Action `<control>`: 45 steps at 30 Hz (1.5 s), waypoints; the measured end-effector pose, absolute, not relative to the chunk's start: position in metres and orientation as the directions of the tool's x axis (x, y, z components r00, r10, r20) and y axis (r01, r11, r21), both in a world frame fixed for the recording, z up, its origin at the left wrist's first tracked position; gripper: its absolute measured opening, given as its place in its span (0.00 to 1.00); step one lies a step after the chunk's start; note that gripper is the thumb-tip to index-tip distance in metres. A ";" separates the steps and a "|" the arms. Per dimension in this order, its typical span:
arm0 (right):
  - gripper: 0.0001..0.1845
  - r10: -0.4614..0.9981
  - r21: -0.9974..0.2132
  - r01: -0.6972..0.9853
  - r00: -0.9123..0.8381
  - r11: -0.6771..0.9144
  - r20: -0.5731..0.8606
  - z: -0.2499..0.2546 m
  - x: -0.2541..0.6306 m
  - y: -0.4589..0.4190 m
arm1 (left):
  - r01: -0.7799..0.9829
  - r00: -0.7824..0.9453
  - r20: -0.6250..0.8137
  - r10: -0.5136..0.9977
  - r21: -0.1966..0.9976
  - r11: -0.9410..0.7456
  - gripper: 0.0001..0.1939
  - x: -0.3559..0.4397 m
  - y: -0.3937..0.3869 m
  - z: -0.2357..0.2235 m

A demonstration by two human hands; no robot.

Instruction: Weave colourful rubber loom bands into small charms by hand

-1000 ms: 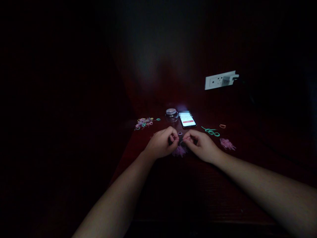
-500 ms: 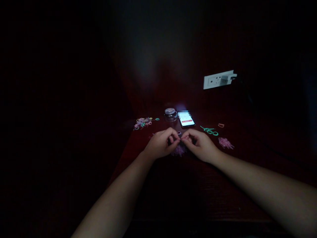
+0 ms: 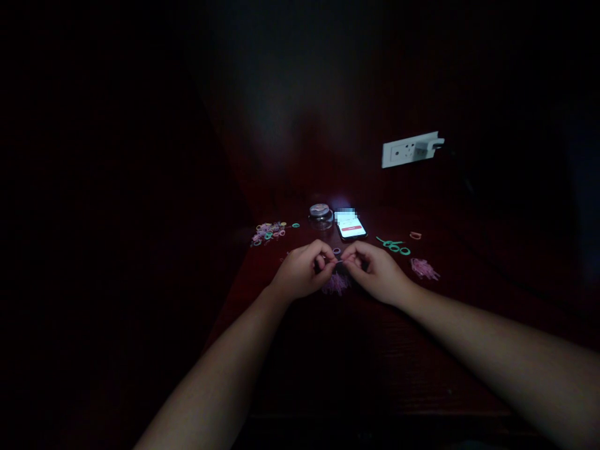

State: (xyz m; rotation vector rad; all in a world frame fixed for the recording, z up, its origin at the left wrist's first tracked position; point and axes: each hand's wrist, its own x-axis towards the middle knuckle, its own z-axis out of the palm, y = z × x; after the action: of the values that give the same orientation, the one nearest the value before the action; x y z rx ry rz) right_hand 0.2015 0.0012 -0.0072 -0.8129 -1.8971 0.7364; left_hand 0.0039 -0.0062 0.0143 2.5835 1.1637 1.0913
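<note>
Head view: left hand (image 3: 300, 272) and right hand (image 3: 379, 274) both pinch a thin pale strand (image 3: 340, 261), long axis left-right across the gap, neither hand nearer, purple pile (image 3: 335, 285) just on the wearer's side.

left hand (image 3: 300, 270), right hand (image 3: 379, 272) | drawn slightly apart | pale strand (image 3: 340, 262) now visible between
</note>
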 end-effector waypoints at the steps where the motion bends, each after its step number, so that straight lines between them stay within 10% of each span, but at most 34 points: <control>1: 0.05 0.782 -0.761 0.237 -0.360 0.604 0.509 -0.007 0.202 0.001 | 0.615 0.449 0.570 0.688 0.361 -0.701 0.04 0.004 -0.006 0.014; 45: 0.04 0.772 -0.729 0.285 -0.381 0.622 0.509 -0.005 0.203 0.002 | 0.536 0.465 0.600 0.651 0.394 -0.746 0.07 0.006 -0.009 0.018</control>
State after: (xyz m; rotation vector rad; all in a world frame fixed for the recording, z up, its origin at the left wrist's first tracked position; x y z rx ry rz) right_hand 0.2027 0.0016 -0.0046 -0.8359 -1.9458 0.6816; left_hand 0.0056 -0.0092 0.0177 2.5573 1.0442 1.1485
